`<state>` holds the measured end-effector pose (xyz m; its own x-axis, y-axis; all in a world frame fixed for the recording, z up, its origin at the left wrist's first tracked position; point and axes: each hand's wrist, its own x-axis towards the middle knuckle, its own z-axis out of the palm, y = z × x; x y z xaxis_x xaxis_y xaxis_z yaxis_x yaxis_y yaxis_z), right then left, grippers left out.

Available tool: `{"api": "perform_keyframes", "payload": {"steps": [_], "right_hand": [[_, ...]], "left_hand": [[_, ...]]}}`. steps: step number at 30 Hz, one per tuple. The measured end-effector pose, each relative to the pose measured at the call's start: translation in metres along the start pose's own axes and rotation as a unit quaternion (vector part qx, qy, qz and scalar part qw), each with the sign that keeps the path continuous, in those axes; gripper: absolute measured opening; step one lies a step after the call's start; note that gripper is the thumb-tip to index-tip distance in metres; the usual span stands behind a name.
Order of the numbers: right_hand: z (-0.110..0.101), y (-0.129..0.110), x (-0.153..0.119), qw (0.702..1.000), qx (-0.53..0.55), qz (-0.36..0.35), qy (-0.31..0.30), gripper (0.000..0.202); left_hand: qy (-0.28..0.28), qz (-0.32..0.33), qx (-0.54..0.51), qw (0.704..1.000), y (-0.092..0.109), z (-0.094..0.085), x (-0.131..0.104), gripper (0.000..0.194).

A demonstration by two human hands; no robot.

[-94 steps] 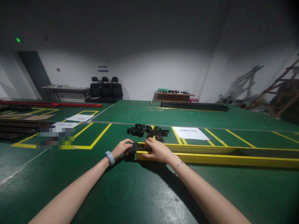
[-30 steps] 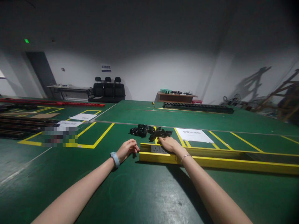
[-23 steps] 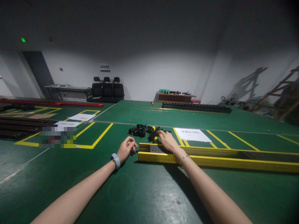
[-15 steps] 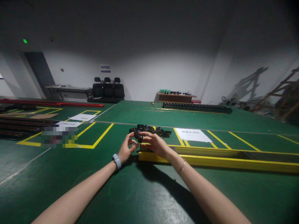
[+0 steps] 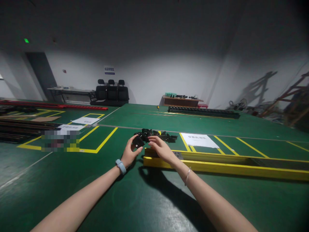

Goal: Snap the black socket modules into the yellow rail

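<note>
While the left hand point(image 5: 132, 149) pinches a small black block point(image 5: 138, 141) between thumb and fingers, the right hand point(image 5: 160, 149) hangs loosely curved with its fingers parted, apparently holding nothing; whether its fingertips graze the block I cannot tell. What matters most is how the block sits against the yellow U-shaped channel point(image 5: 224, 168): raised just left of and slightly beyond the channel's near-left end, with the left hand nearer the block and the right hand over the end itself. The channel's long axis runs crosswise from between the 2 hands out past the right forearm, so the way from block to channel lies rightward, roughly along that axis, and a little down. Inside the channel, just right of the right hand, sits 1 slotted dark insert point(image 5: 178, 155) — partly hidden by the wrist. Beyond both hands lies a heap of black parts point(image 5: 166, 137).
</note>
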<state>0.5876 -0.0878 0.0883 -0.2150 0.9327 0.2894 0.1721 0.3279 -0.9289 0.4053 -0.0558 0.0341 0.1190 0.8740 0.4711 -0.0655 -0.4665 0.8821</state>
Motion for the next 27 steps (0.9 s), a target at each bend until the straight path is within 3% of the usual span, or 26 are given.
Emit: {"api": "perform_keyframes", "payload": {"steps": [3,7,10,15,20,27], "right_hand": [[-0.013,0.009,0.002,0.965,-0.222,-0.118,0.07,0.032],[-0.02,0.024,0.001,0.934,-0.328,-0.126,0.065,0.035],[-0.019,0.028,-0.002,0.926,-0.361,-0.106,0.013,0.033],[-0.019,0.021,-0.005,0.916,-0.384,-0.091,-0.067,0.023],[-0.02,0.017,-0.007,0.914,-0.388,-0.094,-0.076,0.022],[-0.019,0.016,-0.009,0.919,-0.378,-0.085,-0.075,0.025]], "left_hand": [[-0.043,-0.074,-0.046,0.995,-0.002,-0.005,0.003,0.073],[-0.077,-0.149,-0.086,0.982,-0.007,-0.013,0.004,0.068],[-0.116,-0.184,-0.109,0.97,-0.007,-0.02,0.005,0.057],[-0.197,-0.223,-0.112,0.948,-0.003,-0.027,0.005,0.054],[-0.244,-0.238,-0.114,0.933,0.004,-0.03,0.003,0.054],[-0.259,-0.27,-0.1,0.922,0.004,-0.035,0.003,0.055]]}}
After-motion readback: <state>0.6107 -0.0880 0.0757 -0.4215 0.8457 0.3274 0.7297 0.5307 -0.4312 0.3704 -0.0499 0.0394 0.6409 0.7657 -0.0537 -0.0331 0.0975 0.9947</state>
